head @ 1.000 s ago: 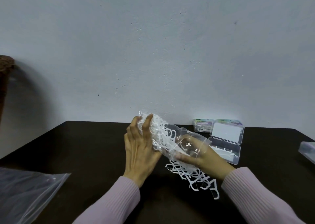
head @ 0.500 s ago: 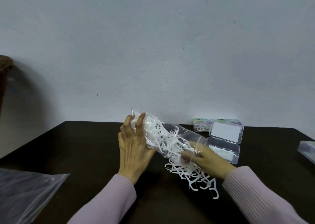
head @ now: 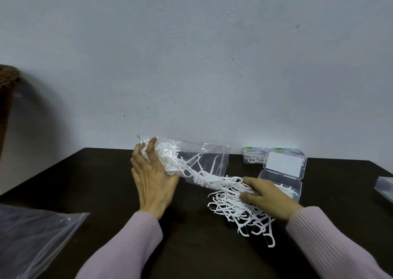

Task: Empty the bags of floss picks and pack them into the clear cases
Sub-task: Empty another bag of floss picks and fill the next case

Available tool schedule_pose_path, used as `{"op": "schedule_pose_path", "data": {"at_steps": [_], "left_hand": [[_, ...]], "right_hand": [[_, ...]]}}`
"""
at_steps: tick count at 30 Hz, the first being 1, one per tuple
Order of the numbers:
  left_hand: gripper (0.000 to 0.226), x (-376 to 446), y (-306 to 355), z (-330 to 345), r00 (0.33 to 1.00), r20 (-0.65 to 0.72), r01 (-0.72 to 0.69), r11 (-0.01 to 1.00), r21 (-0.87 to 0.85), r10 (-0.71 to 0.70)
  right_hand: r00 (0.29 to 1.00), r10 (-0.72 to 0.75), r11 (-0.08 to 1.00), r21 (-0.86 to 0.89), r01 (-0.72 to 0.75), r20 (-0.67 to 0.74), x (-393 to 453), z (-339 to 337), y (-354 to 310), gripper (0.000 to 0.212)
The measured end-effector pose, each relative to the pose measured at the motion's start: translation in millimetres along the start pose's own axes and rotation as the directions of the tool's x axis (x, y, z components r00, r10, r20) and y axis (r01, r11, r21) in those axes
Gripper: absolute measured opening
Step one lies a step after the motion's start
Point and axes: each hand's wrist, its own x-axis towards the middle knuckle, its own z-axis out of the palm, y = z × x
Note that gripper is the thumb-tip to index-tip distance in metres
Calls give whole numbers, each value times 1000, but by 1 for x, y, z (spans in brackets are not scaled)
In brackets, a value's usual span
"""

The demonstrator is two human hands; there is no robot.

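Note:
My left hand (head: 151,178) grips the closed end of a clear plastic bag (head: 204,161), raised and tilted so its mouth points down to the right. White floss picks (head: 236,204) spill from it onto a pile on the dark table (head: 85,183). My right hand (head: 263,195) is on the top of that pile at the bag's mouth, fingers curled round a bunch of picks. Just behind it an open clear case (head: 280,183) holds a few picks, its lid up. A closed clear case (head: 254,157) filled with picks sits behind, by the wall.
A larger clear plastic bag (head: 32,236) lies at the table's front left corner. Part of another clear case (head: 385,185) shows at the right edge. A brown woven object (head: 6,100) stands at the far left. The wall runs along the table's back edge.
My left hand has lifted the bag's end up and to the left. My right hand has let go of the bag's mouth and dropped onto the pile, which has grown.

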Motion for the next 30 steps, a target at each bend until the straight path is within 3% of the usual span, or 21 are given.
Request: {"op": "schedule_pose_path", "data": {"at_steps": [6,15,26,30], "left_hand": [[94,3,2,-1,996,-18,88,994,-57,-89],[95,7,3,-1,975,-21,218,968,-125,-223],[94,8,5,-2,958,-11,278,940,-198,-286],[94,10,5,-3,946,-8,315,922,-225,-325]], "right_hand": [[1000,-14,997,-75,14,-4,1,-2,2,25],[998,-25,999,-46,22,-57,1,2,0,40],[995,-54,992,-117,43,-87,1,0,-1,7],[989,-58,994,-96,45,-138,1,1,-3,29]]}}
